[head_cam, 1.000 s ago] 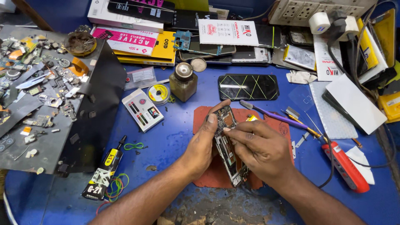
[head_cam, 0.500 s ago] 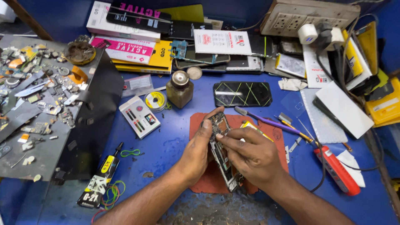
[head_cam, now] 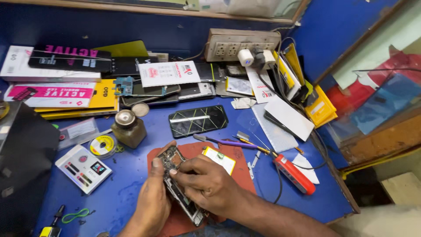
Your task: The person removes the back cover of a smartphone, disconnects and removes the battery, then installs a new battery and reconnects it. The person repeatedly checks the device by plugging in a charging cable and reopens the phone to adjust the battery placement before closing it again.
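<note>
An opened phone body (head_cam: 173, 163) with its circuit board exposed lies tilted over a red work mat (head_cam: 239, 169) on the blue bench. My left hand (head_cam: 153, 199) grips the phone's left edge, thumb up beside the board. My right hand (head_cam: 206, 184) curls over the phone's right side, fingertips pressing on the board near its top. A small yellow-edged white part (head_cam: 219, 159) rests on the mat just right of my right hand.
A dark phone screen (head_cam: 198, 120) lies behind the mat. A red-handled soldering iron (head_cam: 294, 174), tweezers and a purple tool (head_cam: 228, 142) lie to the right. A glass bottle (head_cam: 128, 128), solder spool (head_cam: 102, 145) and small tester (head_cam: 83, 168) stand left. Boxes and a power strip (head_cam: 241, 44) line the back.
The camera has swung right and closer, so the left tray of parts has left the view. Both hands stay on the phone, with the right fingers shifted slightly up on the board.
</note>
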